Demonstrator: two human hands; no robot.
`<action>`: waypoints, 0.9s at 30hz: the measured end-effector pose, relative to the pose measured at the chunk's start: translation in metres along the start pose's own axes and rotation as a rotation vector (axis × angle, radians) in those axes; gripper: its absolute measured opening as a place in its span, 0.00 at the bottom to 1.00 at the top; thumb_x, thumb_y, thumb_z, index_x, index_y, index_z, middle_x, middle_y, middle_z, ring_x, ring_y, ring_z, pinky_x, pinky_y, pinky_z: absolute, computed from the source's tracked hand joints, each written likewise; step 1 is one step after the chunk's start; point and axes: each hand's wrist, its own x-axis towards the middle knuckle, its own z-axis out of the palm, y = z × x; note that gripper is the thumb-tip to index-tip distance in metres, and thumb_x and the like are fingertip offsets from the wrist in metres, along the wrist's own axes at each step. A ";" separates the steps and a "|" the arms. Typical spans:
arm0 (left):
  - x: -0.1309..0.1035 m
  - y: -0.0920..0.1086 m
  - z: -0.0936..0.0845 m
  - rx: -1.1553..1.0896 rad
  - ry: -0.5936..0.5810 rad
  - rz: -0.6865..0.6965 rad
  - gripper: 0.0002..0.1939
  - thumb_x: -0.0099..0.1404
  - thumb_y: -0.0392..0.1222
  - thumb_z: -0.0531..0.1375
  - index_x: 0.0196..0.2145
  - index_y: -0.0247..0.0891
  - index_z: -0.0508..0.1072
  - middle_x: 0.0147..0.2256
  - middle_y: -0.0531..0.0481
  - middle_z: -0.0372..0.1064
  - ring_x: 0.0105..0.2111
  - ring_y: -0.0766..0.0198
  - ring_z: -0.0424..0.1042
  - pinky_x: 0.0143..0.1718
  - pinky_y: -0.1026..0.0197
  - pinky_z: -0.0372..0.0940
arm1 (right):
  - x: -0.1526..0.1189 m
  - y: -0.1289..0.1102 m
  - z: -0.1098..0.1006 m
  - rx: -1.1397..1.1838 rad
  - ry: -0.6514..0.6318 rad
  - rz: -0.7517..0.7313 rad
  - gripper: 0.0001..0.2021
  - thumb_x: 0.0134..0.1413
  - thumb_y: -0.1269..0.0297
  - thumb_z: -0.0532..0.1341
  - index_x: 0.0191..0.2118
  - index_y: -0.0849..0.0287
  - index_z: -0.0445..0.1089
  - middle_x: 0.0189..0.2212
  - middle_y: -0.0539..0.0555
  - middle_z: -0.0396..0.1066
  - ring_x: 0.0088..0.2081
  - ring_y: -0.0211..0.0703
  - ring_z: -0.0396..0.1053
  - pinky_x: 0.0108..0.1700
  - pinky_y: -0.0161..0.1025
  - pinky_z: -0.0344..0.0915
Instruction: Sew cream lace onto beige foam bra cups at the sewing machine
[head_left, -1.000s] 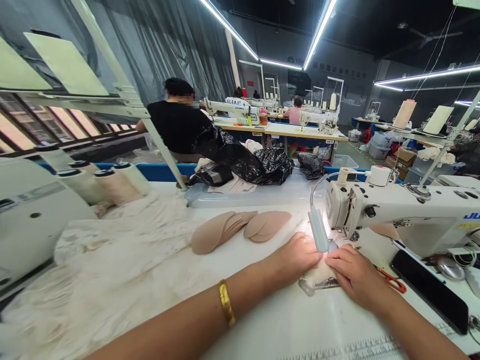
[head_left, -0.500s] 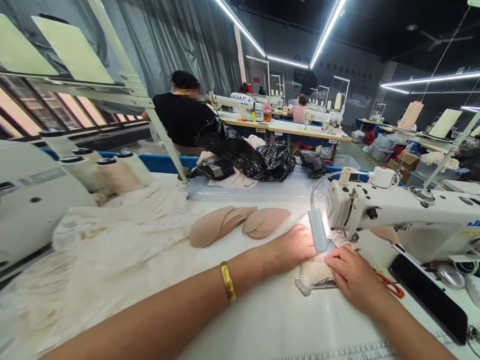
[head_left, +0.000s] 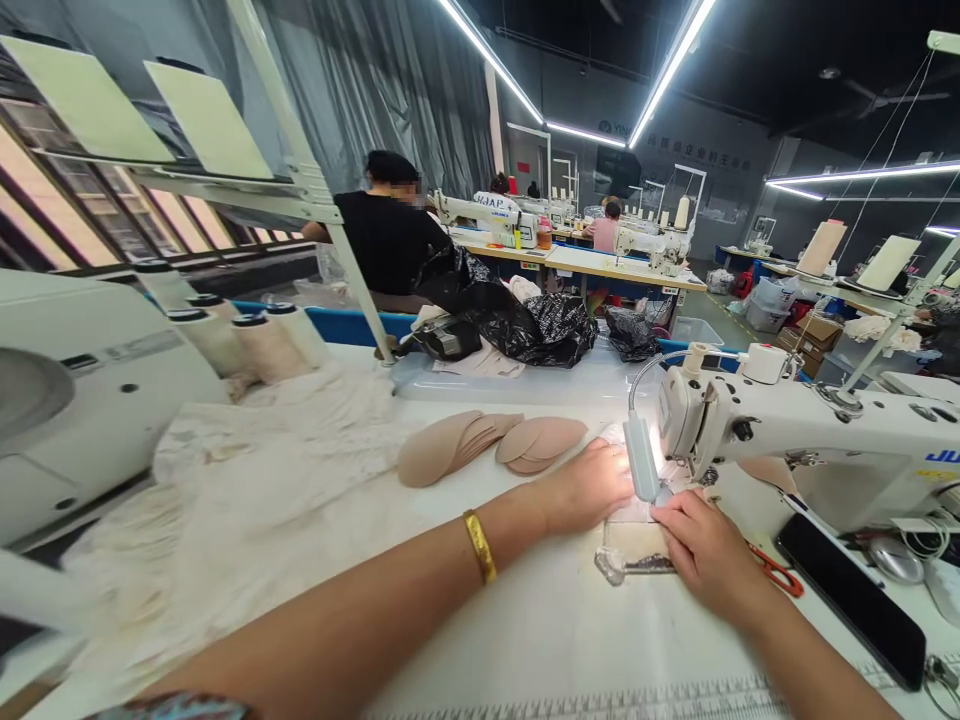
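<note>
My left hand (head_left: 596, 487) rests on a piece of pale fabric (head_left: 634, 512) beside the needle area of the sewing machine (head_left: 757, 405). Its fingers are bent against the cloth, and the grey lamp head (head_left: 640, 458) hides their tips. My right hand (head_left: 701, 540) pinches the near right edge of the same fabric, thumb and forefinger together. Beneath the cloth lies a cream pad (head_left: 636, 548) with worn, dark edges. The needle and presser foot are mostly hidden by the machine head and the lamp.
Beige cup-shaped pieces (head_left: 457, 445) lie in stacks left of my hands. White lacy fabric (head_left: 255, 490) spreads farther left, near thread cones (head_left: 266, 345). Orange-handled scissors (head_left: 780, 572) and a black phone (head_left: 851, 600) lie at right. Black plastic bags (head_left: 551, 330) sit behind; a co-worker (head_left: 390, 235) sits beyond.
The camera view has turned slightly left, so the scene sits farther right. Both hands stay on the fabric at the machine with hardly any change in their grip.
</note>
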 end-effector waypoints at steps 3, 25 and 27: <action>-0.003 0.005 -0.009 -0.129 0.032 -0.067 0.11 0.72 0.35 0.55 0.32 0.38 0.74 0.33 0.46 0.73 0.34 0.57 0.68 0.42 0.55 0.61 | 0.002 -0.008 -0.002 0.165 0.036 0.101 0.10 0.70 0.67 0.55 0.47 0.52 0.73 0.35 0.55 0.75 0.37 0.49 0.71 0.40 0.44 0.68; -0.071 0.166 -0.046 -2.080 0.335 -0.768 0.29 0.51 0.47 0.79 0.49 0.38 0.81 0.43 0.40 0.79 0.48 0.45 0.77 0.50 0.51 0.70 | -0.042 -0.091 0.006 0.991 0.089 0.656 0.28 0.65 0.38 0.60 0.63 0.46 0.72 0.62 0.57 0.71 0.64 0.57 0.66 0.67 0.56 0.62; -0.074 0.167 -0.042 -2.079 0.356 -0.686 0.30 0.53 0.46 0.78 0.53 0.38 0.80 0.44 0.40 0.79 0.49 0.46 0.76 0.51 0.51 0.69 | -0.040 -0.087 0.003 1.241 0.112 0.724 0.34 0.63 0.34 0.59 0.67 0.47 0.68 0.55 0.60 0.77 0.57 0.59 0.73 0.59 0.58 0.69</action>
